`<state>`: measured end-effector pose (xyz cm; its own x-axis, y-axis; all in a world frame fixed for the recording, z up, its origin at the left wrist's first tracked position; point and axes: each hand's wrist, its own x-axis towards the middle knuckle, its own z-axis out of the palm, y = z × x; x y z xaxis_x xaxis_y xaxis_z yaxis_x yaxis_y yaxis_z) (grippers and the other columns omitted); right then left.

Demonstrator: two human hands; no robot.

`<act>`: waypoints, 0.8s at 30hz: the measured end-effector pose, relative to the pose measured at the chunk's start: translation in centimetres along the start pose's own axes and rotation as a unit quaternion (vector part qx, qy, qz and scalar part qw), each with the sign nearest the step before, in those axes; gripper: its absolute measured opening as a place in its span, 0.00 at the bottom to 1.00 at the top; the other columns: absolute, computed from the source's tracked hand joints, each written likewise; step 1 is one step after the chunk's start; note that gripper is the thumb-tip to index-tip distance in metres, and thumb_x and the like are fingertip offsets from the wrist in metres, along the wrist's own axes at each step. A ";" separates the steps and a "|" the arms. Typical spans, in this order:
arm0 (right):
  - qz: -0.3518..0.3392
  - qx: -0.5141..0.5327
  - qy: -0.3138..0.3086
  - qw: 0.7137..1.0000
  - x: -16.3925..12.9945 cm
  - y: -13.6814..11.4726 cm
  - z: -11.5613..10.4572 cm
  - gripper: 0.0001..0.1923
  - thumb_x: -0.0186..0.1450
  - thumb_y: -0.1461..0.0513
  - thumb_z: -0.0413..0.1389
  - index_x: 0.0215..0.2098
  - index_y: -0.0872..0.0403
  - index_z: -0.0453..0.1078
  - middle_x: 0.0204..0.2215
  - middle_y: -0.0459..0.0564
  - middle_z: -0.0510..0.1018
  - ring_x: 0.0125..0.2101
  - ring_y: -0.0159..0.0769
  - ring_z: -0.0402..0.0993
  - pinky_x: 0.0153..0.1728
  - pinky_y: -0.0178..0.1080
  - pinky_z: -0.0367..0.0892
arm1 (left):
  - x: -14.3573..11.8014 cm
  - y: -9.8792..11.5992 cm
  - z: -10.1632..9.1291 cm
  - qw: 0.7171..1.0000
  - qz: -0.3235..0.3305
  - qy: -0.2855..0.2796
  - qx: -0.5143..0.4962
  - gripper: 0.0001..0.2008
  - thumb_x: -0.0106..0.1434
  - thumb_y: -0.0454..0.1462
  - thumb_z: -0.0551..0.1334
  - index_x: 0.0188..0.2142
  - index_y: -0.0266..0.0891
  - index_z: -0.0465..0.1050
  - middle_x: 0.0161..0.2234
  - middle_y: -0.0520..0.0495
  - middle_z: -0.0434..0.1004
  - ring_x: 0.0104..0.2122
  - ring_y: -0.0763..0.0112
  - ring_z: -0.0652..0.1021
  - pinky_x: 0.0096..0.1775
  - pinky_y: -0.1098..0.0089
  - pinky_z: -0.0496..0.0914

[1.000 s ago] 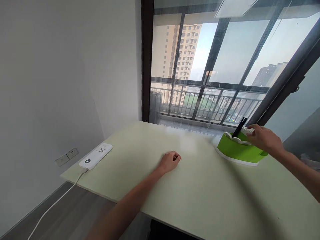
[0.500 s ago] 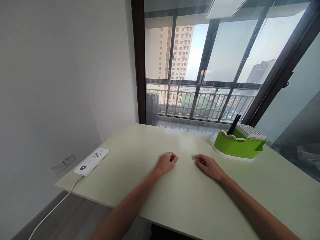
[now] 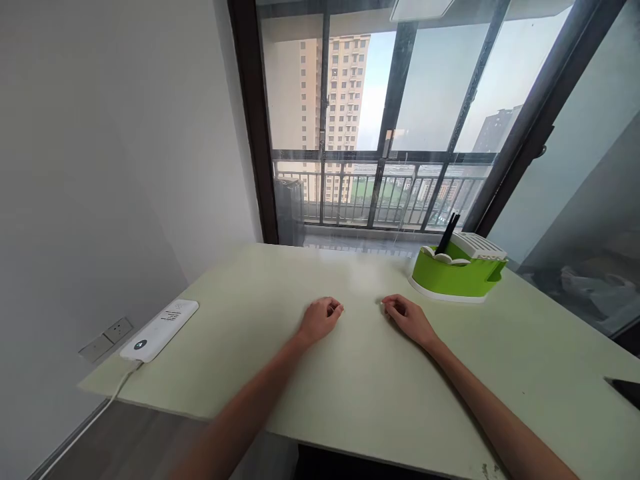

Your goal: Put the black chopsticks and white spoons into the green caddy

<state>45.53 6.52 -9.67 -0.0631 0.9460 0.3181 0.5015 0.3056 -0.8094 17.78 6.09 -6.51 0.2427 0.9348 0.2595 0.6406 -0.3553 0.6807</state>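
Observation:
My left hand (image 3: 320, 319) rests on the pale green table (image 3: 350, 380) near its middle, fingers curled loosely and holding nothing. My right hand (image 3: 407, 319) lies a short way to its right, also curled and empty. A green and white holder (image 3: 457, 272) with black sticks standing in it sits at the back right of the table, well beyond my right hand.
A white power strip (image 3: 159, 329) lies at the table's left edge, its cable hanging toward the floor. Wall sockets (image 3: 106, 337) sit low on the left wall. A large window with a balcony railing stands behind the table. A dark object (image 3: 625, 390) shows at the right edge.
My right hand has left the green holder and come down onto the table beside my left hand. The view has shifted right, so everything sits further left in frame.

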 end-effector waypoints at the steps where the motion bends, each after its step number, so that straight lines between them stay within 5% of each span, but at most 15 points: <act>1: 0.002 -0.001 0.003 1.000 0.0 -0.1 0.0 0.22 0.67 0.45 0.52 0.42 0.52 0.74 0.29 0.48 0.80 0.29 0.39 0.74 0.36 0.41 0.68 | 0.0 0.0 0.0 1.000 0.003 -0.001 0.004 0.13 0.69 0.44 0.57 0.36 0.41 0.78 0.35 0.47 0.83 0.33 0.67 0.79 0.39 0.67 0.72; 24: -0.006 -0.025 0.026 0.999 -0.5 -0.8 0.0 0.17 0.67 0.50 0.50 0.42 0.51 0.74 0.30 0.48 0.81 0.29 0.39 0.74 0.35 0.41 0.67 | -1.0 1.4 -0.2 0.988 0.125 -0.029 0.080 0.11 0.72 0.41 0.55 0.38 0.42 0.74 0.35 0.49 0.80 0.28 0.72 0.75 0.36 0.69 0.69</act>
